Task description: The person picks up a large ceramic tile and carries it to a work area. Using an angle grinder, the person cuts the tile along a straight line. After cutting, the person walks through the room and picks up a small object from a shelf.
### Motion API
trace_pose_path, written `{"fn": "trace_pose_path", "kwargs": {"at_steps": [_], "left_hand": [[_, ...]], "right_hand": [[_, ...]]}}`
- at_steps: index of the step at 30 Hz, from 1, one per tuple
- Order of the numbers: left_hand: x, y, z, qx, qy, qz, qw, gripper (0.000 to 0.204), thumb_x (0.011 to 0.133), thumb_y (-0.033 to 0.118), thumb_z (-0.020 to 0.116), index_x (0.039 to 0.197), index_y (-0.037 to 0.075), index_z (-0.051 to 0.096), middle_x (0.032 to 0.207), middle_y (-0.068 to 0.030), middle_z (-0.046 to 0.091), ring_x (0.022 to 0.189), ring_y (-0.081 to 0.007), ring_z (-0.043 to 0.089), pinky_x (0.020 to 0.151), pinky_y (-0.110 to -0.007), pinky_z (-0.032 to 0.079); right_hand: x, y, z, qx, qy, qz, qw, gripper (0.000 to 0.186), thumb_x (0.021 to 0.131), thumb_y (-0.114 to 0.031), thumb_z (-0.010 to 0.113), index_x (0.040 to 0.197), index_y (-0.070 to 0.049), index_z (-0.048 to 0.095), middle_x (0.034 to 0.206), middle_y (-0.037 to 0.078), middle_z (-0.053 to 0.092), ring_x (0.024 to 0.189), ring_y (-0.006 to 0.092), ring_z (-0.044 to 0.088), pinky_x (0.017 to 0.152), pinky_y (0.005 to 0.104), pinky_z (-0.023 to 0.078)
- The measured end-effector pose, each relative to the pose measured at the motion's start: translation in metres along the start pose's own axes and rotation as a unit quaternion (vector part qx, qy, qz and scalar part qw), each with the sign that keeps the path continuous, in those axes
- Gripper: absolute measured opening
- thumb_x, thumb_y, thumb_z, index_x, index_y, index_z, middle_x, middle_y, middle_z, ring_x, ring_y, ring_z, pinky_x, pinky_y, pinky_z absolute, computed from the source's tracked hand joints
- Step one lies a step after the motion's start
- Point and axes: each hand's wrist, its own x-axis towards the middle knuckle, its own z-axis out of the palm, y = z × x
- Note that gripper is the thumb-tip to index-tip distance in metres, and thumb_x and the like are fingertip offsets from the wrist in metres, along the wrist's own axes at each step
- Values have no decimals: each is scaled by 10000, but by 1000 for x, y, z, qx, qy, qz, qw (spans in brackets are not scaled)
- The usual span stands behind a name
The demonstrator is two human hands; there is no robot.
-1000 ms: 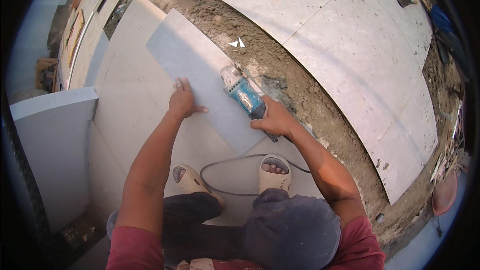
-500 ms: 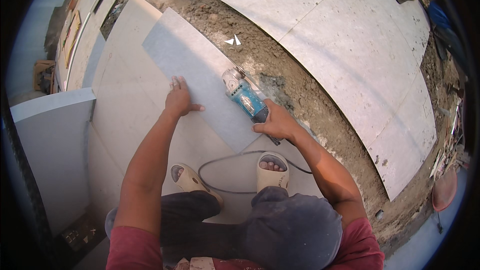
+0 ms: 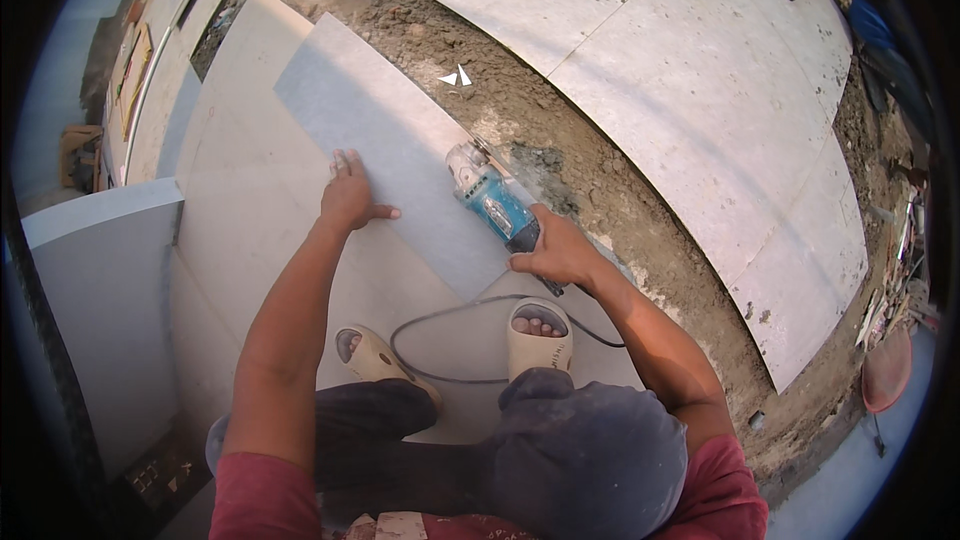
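Observation:
My right hand point(image 3: 556, 245) is wrapped round the rear of a teal angle grinder point(image 3: 500, 208). The grinder's metal head lies at the right edge of a grey tile point(image 3: 390, 110); its disc is mostly hidden. Part of the tile is sunlit and part shaded, and it rests on a paler tiled floor point(image 3: 240, 160). At the tile's left edge, my left hand point(image 3: 348, 198) lies flat with its thumb spread and holds nothing. From the grinder's rear, a black cord point(image 3: 440, 377) loops round near my sandalled feet.
A strip of rough soil point(image 3: 640, 205) runs beside the tile, with white triangular pieces point(image 3: 457, 76) on it. Large pale slabs point(image 3: 690, 90) lie beyond. A low grey wall point(image 3: 100, 310) stands at left. Debris and a reddish scoop-shaped thing point(image 3: 886, 370) lie at far right.
The grinder has shifted slightly along the tile's edge toward me, still in my right hand. My left hand stays at the same place on the tile. The whole view has drifted a little.

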Motion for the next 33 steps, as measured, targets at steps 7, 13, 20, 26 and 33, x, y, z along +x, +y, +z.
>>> {"fn": "trace_pose_path", "kwargs": {"at_steps": [7, 13, 20, 26, 33], "left_hand": [[0, 1, -1, -4, -7, -1, 1000, 1400, 553, 541, 862, 1451, -133, 24, 1502, -382, 61, 1419, -455, 167, 1128, -410, 291], [-2, 1, 0, 0, -3, 1, 1000, 1401, 558, 549, 855, 1454, -128, 18, 1505, -378, 57, 1418, -455, 169, 1129, -410, 291], [-3, 4, -5, -8, -10, -2, 1000, 1394, 566, 543, 855, 1455, -125, 15, 1506, -376, 57, 1417, -453, 176, 1129, -404, 292], [-2, 1, -2, 3, -4, -3, 1000, 1388, 573, 535, 856, 1455, -126, 12, 1509, -372, 57, 1417, -447, 185, 1125, -401, 300], [-1, 3, -4, 3, -14, -7, 1000, 1385, 572, 530, 858, 1455, -126, 16, 1510, -368, 61, 1417, -440, 193, 1122, -401, 306]], "right_hand": [[-10, 0, -4, 13, -13, 7, 1000, 784, 623, -316, 785, 1226, 85, 484, 694, 144, 614, 663, 247, 625, 626, 335, 485], [-15, 7, -2, 1, -5, 3, 1000, 752, 628, -309, 785, 1212, 69, 498, 691, 135, 603, 649, 241, 611, 614, 331, 473], [-23, 8, -5, 25, -17, 14, 999, 708, 639, -292, 782, 1193, 53, 509, 682, 108, 581, 633, 206, 580, 598, 312, 451], [-28, 13, -4, 9, -16, 20, 1000, 734, 637, -302, 771, 1208, 58, 484, 747, 161, 600, 713, 273, 602, 662, 347, 472], [-41, 7, -12, 15, -34, 39, 999, 753, 637, -307, 759, 1221, 64, 460, 817, 213, 638, 785, 338, 638, 726, 378, 502]]}}
